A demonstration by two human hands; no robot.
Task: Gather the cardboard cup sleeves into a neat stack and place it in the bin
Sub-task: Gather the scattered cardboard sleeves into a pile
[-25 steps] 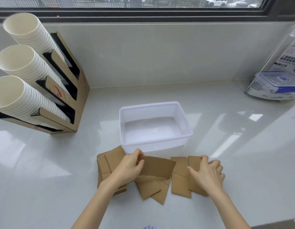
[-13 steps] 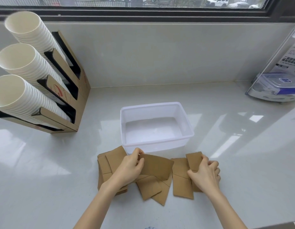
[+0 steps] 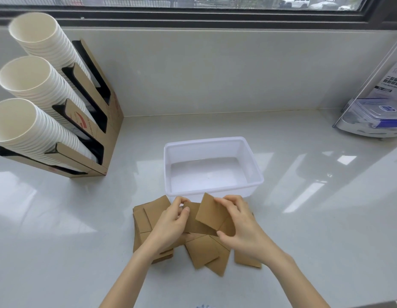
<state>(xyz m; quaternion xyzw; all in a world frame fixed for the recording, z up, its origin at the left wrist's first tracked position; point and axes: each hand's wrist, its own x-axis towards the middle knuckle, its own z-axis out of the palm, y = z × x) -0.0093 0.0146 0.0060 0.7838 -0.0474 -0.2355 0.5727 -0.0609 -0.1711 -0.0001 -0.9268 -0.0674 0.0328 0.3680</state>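
Closest to the counter's [image 3: 304, 218] near edge, two bare forearms reach in over the pale, glossy surface. Just beyond them several flat brown cup sleeves [image 3: 202, 252] lie fanned and overlapping on the counter, and a thicker pile of sleeves [image 3: 144, 223] sits to their left, its edges uneven.

The left hand [image 3: 168, 225] rests over that pile, its fingers [image 3: 182, 202] curled and pinching the left end of one sleeve [image 3: 193, 221] held up off the counter. The right hand [image 3: 242, 227] holds another sleeve [image 3: 212, 213], tilted with one corner raised, pinched between thumb and fingers; this sleeve overlaps the one in the left hand. One more sleeve [image 3: 246, 261] lies flat, partly hidden under the right wrist.

Directly behind the hands stands the bin [image 3: 253, 167], a translucent white rectangular tub with nothing in it, roughly midway across the counter; the raised sleeve's top corner reaches in front of its near wall.

Farther back, toward the left edge, a cardboard cup dispenser [image 3: 108, 138] holds three slanted stacks of white paper cups [image 3: 44, 85]. In the far right corner a clear lidded container [image 3: 375, 114] sits under a leaning clear stand. A window [image 3: 193, 3] runs along the wall behind.
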